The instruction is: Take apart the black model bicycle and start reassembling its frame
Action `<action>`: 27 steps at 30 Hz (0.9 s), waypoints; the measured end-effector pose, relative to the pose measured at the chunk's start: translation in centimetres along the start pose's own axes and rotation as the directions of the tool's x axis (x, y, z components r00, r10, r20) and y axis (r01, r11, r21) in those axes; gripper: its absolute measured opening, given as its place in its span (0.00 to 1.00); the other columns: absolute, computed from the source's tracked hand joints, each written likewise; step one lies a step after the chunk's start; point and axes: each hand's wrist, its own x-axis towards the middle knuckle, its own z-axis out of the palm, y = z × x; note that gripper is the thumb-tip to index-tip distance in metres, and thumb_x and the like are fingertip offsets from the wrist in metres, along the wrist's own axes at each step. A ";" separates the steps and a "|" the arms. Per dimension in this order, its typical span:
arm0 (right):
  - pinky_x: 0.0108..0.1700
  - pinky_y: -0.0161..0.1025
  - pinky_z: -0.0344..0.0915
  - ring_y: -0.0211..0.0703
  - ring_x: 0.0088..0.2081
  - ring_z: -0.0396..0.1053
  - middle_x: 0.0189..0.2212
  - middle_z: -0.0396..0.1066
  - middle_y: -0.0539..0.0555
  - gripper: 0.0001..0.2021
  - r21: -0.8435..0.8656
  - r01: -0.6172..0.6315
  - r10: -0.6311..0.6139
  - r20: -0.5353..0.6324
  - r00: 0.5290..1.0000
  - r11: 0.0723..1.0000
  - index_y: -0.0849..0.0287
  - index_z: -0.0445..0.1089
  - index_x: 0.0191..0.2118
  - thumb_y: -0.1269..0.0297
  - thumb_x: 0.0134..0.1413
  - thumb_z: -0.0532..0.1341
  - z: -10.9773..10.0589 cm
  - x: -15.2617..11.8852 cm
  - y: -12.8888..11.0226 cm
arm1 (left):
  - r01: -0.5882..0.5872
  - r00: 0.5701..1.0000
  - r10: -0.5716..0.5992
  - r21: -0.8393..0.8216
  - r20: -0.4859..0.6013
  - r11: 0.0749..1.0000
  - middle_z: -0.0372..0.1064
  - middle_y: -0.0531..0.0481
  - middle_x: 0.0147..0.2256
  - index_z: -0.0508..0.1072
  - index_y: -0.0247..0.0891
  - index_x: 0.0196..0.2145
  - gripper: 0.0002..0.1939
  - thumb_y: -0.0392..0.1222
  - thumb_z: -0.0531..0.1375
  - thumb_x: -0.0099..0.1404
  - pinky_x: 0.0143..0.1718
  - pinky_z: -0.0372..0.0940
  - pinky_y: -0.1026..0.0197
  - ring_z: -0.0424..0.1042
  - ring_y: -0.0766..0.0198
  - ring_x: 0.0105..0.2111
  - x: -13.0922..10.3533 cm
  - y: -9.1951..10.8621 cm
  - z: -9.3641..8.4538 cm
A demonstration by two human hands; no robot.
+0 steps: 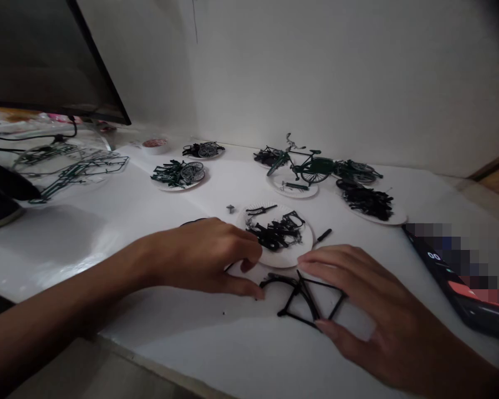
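A black miniature bicycle frame (289,314) lies on the white table in front of me, with a curved mudguard-like part on its left side. My right hand (366,305) is around the frame's right end, thumb at the lower bar and fingers over the upper right corner. My left hand (216,255) hovers at the frame's left end, with a gap between thumb and bent fingers. Its thumb tip is close to the curved part; whether they touch I cannot tell. Just beyond both hands, a paper plate (266,259) holds small black bicycle parts (276,233).
A finished green miniature bicycle (311,166) stands on a plate at the back. Several other plates hold dark parts and wheels (193,173). Green wire frames (83,169) lie at left below a monitor (45,55). A phone (453,282) lies at right.
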 end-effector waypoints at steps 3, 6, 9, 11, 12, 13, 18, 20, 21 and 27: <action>0.57 0.47 0.65 0.50 0.56 0.65 0.54 0.67 0.59 0.19 -0.010 -0.083 0.083 -0.068 0.994 0.996 0.57 0.64 0.58 0.65 0.62 0.59 -0.8 -0.4 0.9 | 0.036 0.997 -0.033 0.048 -0.064 0.998 0.70 0.53 0.30 0.71 0.37 0.32 0.14 0.49 0.61 0.70 0.28 0.56 0.64 0.65 0.70 0.26 -0.5 -0.6 -1.1; 0.53 0.44 0.66 0.47 0.50 0.69 0.49 0.69 0.56 0.14 -0.016 -0.137 0.135 -0.108 0.985 0.990 0.53 0.65 0.54 0.66 0.63 0.58 -1.1 -0.8 1.8 | 0.082 0.991 -0.068 0.124 -0.113 0.989 0.69 0.55 0.29 0.72 0.37 0.32 0.10 0.43 0.60 0.71 0.27 0.55 0.64 0.63 0.71 0.24 -0.8 -1.2 -1.5; 0.46 0.42 0.69 0.45 0.44 0.72 0.44 0.73 0.51 0.08 0.010 -0.215 0.215 -0.079 0.973 0.977 0.50 0.67 0.48 0.63 0.64 0.59 -1.0 -1.1 2.5 | 0.091 0.988 -0.071 0.145 -0.139 0.985 0.71 0.54 0.31 0.73 0.37 0.33 0.08 0.40 0.58 0.71 0.28 0.57 0.64 0.66 0.71 0.25 -0.9 -1.6 -1.8; 0.40 0.41 0.69 0.44 0.39 0.74 0.40 0.75 0.49 0.05 0.038 -0.273 0.275 -0.064 0.959 0.961 0.48 0.68 0.44 0.61 0.65 0.59 -0.9 -1.2 2.8 | 0.123 0.981 -0.098 0.151 -0.166 0.981 0.73 0.53 0.33 0.74 0.37 0.35 0.09 0.41 0.57 0.72 0.28 0.57 0.64 0.67 0.71 0.27 -1.0 -1.9 -2.3; 0.38 0.41 0.70 0.43 0.37 0.74 0.38 0.75 0.48 0.04 0.055 -0.298 0.301 -0.065 0.951 0.953 0.48 0.69 0.43 0.60 0.65 0.59 -0.9 -1.2 3.0 | 0.153 0.974 -0.122 0.157 -0.192 0.976 0.73 0.52 0.33 0.74 0.37 0.36 0.09 0.42 0.57 0.72 0.28 0.58 0.64 0.68 0.70 0.27 -1.1 -2.2 -2.6; 0.36 0.41 0.70 0.43 0.34 0.75 0.36 0.76 0.48 0.04 0.070 -0.318 0.323 -0.070 0.944 0.946 0.48 0.69 0.42 0.59 0.65 0.59 -1.0 -1.3 3.2 | 0.190 0.963 -0.151 0.164 -0.223 0.968 0.73 0.52 0.33 0.74 0.37 0.36 0.10 0.43 0.56 0.72 0.28 0.58 0.64 0.68 0.70 0.27 -1.3 -2.6 -3.0; 0.25 0.41 0.70 0.47 0.32 0.77 0.35 0.79 0.48 0.07 0.083 -0.401 0.408 -0.105 0.907 0.912 0.46 0.72 0.38 0.54 0.63 0.59 -1.1 -1.9 4.3 | 0.426 0.894 -0.400 0.109 -0.200 0.898 0.74 0.49 0.35 0.75 0.39 0.40 0.16 0.55 0.61 0.67 0.30 0.61 0.64 0.71 0.64 0.31 -3.0 -5.7 -4.6; 0.22 0.38 0.69 0.47 0.33 0.78 0.35 0.80 0.47 0.07 0.081 -0.430 0.437 -0.100 0.894 0.899 0.45 0.73 0.39 0.52 0.62 0.60 -1.0 -2.3 4.7 | 0.546 0.837 -0.543 0.061 -0.059 0.835 0.75 0.48 0.41 0.74 0.42 0.46 0.24 0.61 0.64 0.60 0.32 0.64 0.63 0.73 0.61 0.36 -3.8 -6.7 -4.7; 0.21 0.37 0.69 0.46 0.33 0.77 0.35 0.80 0.47 0.07 0.080 -0.433 0.439 -0.090 0.894 0.898 0.45 0.73 0.39 0.52 0.61 0.60 -0.9 -2.4 4.8 | 0.596 0.802 -0.597 0.044 0.001 0.802 0.74 0.47 0.45 0.73 0.43 0.49 0.28 0.63 0.66 0.57 0.34 0.65 0.62 0.74 0.59 0.38 -4.1 -6.9 -4.7; 0.26 0.35 0.72 0.42 0.33 0.77 0.36 0.79 0.47 0.07 0.078 -0.393 0.396 -0.024 0.918 0.916 0.48 0.73 0.40 0.54 0.63 0.61 -0.4 -2.1 4.6 | 0.636 0.764 -0.630 -0.001 0.141 0.771 0.74 0.47 0.46 0.71 0.45 0.51 0.26 0.54 0.67 0.57 0.38 0.66 0.61 0.75 0.57 0.41 -4.2 -6.0 -4.1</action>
